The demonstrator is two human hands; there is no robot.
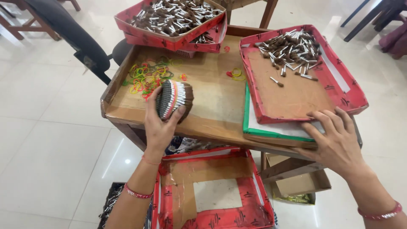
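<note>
Brown-tipped sticks packed into a round bundle point(174, 100) sit clasped in the left hand point(159, 127) above the wooden tray point(212, 91), just this side of loose rubber bands point(146, 76), while the right hand point(337, 142), fingers spread flat and gripping nothing, steadies the red cardboard tray point(339, 80).

bright, even daylight; sharp view with wide-angle bend

white floor tiles point(51, 140) carry soft glare at upper left and upper right, plus a small bright spot at lower left. shadows faint and short under the wooden tray point(212, 97). centre crisp; edges curve outward; slight softness at lower right corner.
</note>
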